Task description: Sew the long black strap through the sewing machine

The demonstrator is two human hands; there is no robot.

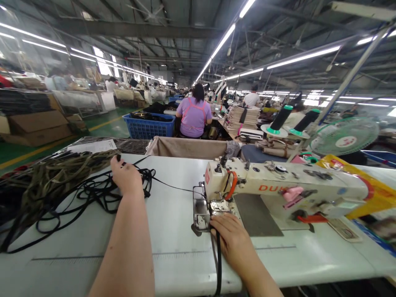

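My left hand (125,177) rests on the white sewing table (173,255), with its fingers curled over a thin black cord (137,175). Beside it lies a tangled heap of black cord (99,196), and an olive strap pile (62,173) sits beyond that. My right hand (230,237) is at the presser foot (219,207) of a cream DUK-lettered sewing machine (287,185), pressing on a black strap (218,264). That strap hangs down over the table's front edge. My fingers hide the needle area's lower part.
A beige fabric bin (185,147) stands behind the table. Beyond it, a co-worker in a lilac top (194,117) sits by a blue plastic crate (148,126). Thread cones (280,119), stacked material (243,119), a green fan (345,136) and cardboard boxes (37,128) surround the workspace.
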